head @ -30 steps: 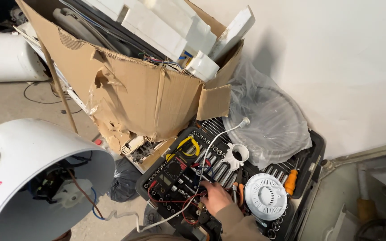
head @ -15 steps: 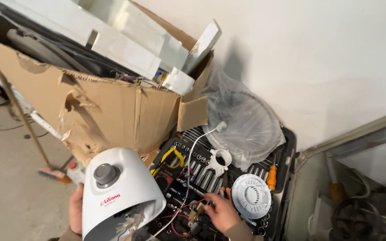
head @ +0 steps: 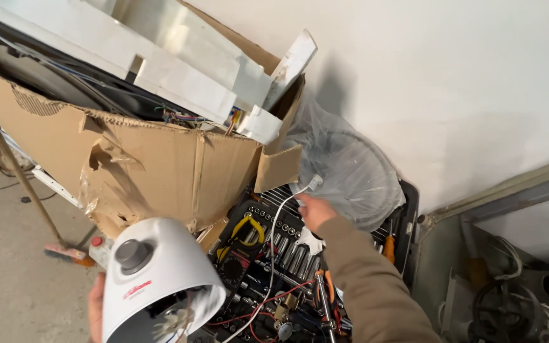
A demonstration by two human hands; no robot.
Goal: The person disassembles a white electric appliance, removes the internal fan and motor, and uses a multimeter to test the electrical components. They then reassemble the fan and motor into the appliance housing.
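My left hand (head: 96,307) grips the side of a white round appliance housing (head: 157,279) with a grey knob (head: 133,253), held up at the lower left, its open underside showing wires. My right hand (head: 316,210), in a brown sleeve, reaches over an open black tool case (head: 408,209) full of sockets and closes on a white cable (head: 274,235) near its plug end (head: 311,185). A yellow-handled tool (head: 244,228) and red wires (head: 268,305) lie in the case.
A large torn cardboard box (head: 160,171) stuffed with white panels stands behind the case. A round part wrapped in clear plastic (head: 351,168) leans on the white wall. An orange-handled screwdriver (head: 388,248) sits at the case's right. Metal frame and clutter at right.
My right hand moved up from the lower part of the case to the white cable's plug end. The white housing stays held at lower left; the view has shifted slightly.
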